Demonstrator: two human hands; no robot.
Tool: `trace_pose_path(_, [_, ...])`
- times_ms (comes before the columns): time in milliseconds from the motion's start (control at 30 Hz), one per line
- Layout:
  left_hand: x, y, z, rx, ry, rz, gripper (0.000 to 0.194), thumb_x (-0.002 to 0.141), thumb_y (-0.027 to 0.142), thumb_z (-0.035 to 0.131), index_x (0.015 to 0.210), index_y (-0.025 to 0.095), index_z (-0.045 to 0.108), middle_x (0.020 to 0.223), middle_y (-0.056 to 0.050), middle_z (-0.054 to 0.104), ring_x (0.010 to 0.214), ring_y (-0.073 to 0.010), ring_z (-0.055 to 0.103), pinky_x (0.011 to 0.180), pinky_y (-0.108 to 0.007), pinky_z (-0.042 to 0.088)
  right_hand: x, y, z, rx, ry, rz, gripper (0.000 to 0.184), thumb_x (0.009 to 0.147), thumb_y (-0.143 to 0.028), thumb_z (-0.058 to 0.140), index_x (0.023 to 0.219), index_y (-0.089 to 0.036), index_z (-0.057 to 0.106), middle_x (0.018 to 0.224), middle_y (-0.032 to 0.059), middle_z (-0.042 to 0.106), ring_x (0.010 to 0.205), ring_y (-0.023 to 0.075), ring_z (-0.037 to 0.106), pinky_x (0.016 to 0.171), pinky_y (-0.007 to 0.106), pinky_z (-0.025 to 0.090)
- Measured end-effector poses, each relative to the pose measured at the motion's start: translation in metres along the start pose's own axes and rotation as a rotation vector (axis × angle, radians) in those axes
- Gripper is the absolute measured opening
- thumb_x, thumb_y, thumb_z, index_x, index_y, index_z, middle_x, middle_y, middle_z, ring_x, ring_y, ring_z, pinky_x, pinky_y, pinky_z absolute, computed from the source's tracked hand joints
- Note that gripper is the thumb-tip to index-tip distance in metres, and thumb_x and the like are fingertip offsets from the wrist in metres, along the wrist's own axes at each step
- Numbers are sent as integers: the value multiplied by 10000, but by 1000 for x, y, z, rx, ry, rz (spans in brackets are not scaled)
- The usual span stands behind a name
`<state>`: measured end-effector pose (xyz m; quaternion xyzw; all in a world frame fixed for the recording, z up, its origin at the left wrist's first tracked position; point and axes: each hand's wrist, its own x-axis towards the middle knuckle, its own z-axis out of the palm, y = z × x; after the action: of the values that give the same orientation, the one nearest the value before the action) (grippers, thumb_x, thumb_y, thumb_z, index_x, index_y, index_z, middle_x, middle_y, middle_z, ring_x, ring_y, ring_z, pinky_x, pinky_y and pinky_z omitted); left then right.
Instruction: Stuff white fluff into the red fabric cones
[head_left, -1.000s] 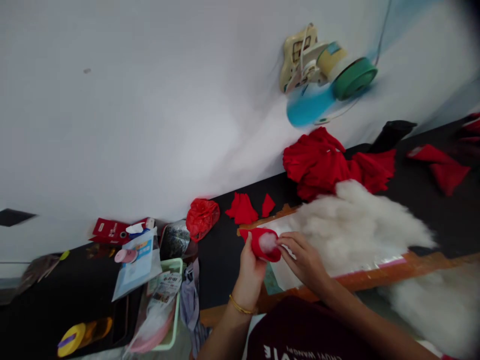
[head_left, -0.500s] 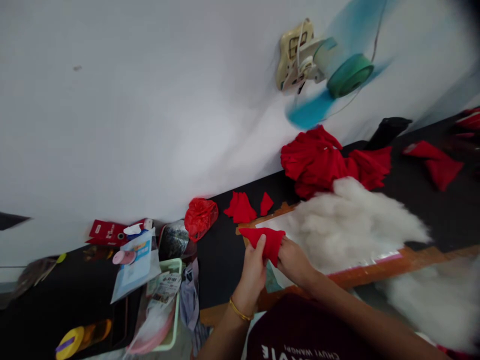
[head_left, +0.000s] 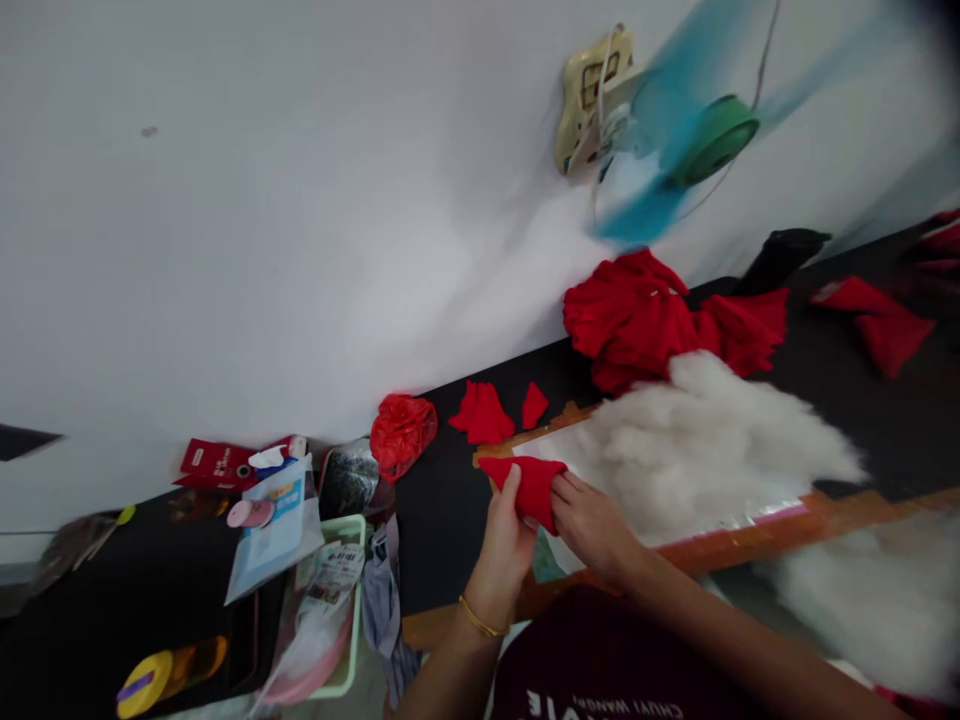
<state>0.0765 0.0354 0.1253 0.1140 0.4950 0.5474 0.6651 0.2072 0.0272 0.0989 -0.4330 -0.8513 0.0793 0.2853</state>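
Note:
A small red cone-shaped fabric piece (head_left: 534, 488) is held up between both hands, its pointed tip to the left. My left hand (head_left: 504, 535), with a yellow bangle on its wrist, pinches the fabric from below with the thumb on the near face. My right hand (head_left: 594, 522) grips the wider right edge, fingers closed along it. Just beyond them lies a heap of white stuffing fibre (head_left: 720, 440) on a white sheet (head_left: 574, 452). A red fabric piece (head_left: 481, 413) and a smaller red scrap (head_left: 534, 405) rest behind on the black table.
A red fabric pile (head_left: 637, 315) lies against the wall under a spinning blue fan (head_left: 712, 140). To the left are a red plastic bag (head_left: 403, 432), a pale green basket (head_left: 351, 650) and a yellow-lidded bottle (head_left: 169, 675). More white fibre (head_left: 877, 600) sits at lower right.
My right hand's fingers, earlier hidden inside the fabric's wide end, now show outside at its edge. The left hand keeps its hold. The view has shifted slightly.

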Motion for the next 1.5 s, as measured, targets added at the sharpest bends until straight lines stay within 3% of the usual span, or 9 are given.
trace_pose_path(100, [-2, -4, 3, 20, -35, 76, 315, 711, 319, 803, 995, 225, 705, 1035, -69, 750, 1036, -234, 687, 1002, -365, 490, 5, 0, 7, 47, -35, 27, 246, 866, -42, 509, 925, -146, 725, 901, 121, 722, 917, 262, 644, 807, 403, 593])
trace_pose_path(267, [18, -8, -5, 5, 76, 93, 203, 648, 295, 783, 778, 197, 662, 769, -16, 730, 761, -196, 688, 868, -346, 534, 1, -10, 1, 239, -95, 34, 189, 894, -110, 558, 796, -208, 687, 1242, 92, 690, 1049, 229, 624, 869, 365, 583])
trace_pose_path(400, [21, -1, -10, 4, 54, 1, 241, 654, 340, 797, 782, 187, 661, 803, -59, 748, 849, -254, 712, 901, -397, 530, -6, -10, -4, 286, -90, 8, 169, 945, -194, 544, 861, -211, 691, 1407, 114, 589, 1110, 243, 626, 881, 391, 584])
trace_pose_path(600, [0, 9, -3, -69, -122, -27, 346, 797, 412, 748, 1064, 198, 701, 1137, -105, 742, 1062, -253, 698, 1047, -399, 478, -6, 4, -4, 267, 44, 108, 256, 941, -127, 467, 1068, -191, 680, 1062, 124, 726, 959, 246, 682, 836, 405, 596])
trace_pose_path(800, [-6, 0, 5, -98, -113, -137, 549, 886, 589, 589, 1129, 111, 706, 1115, -178, 747, 1173, -292, 661, 1077, -411, 471, 0, 3, 11, 343, -38, 109, 312, 831, -105, 513, 1047, -206, 716, 1033, 99, 762, 915, 256, 710, 800, 378, 602])
trace_pose_path(1000, [-3, -8, 3, -73, -11, -85, 497, 861, 520, 666, 1161, 123, 664, 1026, -163, 763, 1020, -282, 720, 1000, -417, 516, -6, 5, 11, 483, -74, 98, 267, 837, -154, 540, 1045, -240, 684, 1046, 72, 744, 941, 239, 685, 847, 370, 571])
trace_pose_path(1133, [4, -9, 2, -75, 87, 14, 421, 822, 445, 731, 1114, 152, 652, 948, -113, 752, 895, -241, 723, 929, -377, 539, -11, 3, 8, 498, -80, 252, 183, 881, -176, 504, 1020, -195, 622, 923, 86, 717, 766, 204, 655, 694, 322, 552])
trace_pose_path(1400, [-4, -7, 17, -92, -6, -10, 449, 809, 483, 733, 1074, 127, 664, 1029, -146, 731, 907, -235, 714, 902, -358, 540, -9, 4, 19, 223, -130, 230, 206, 835, -134, 533, 961, -174, 690, 940, 121, 743, 848, 243, 684, 767, 338, 551])
trace_pose_path(1500, [0, -8, 20, -78, 44, 16, 357, 769, 413, 780, 999, 167, 662, 882, -76, 720, 786, -203, 701, 826, -335, 544, -6, 3, 23, 187, -136, 208, 183, 838, -138, 540, 934, -159, 694, 905, 128, 743, 816, 242, 691, 743, 332, 557])
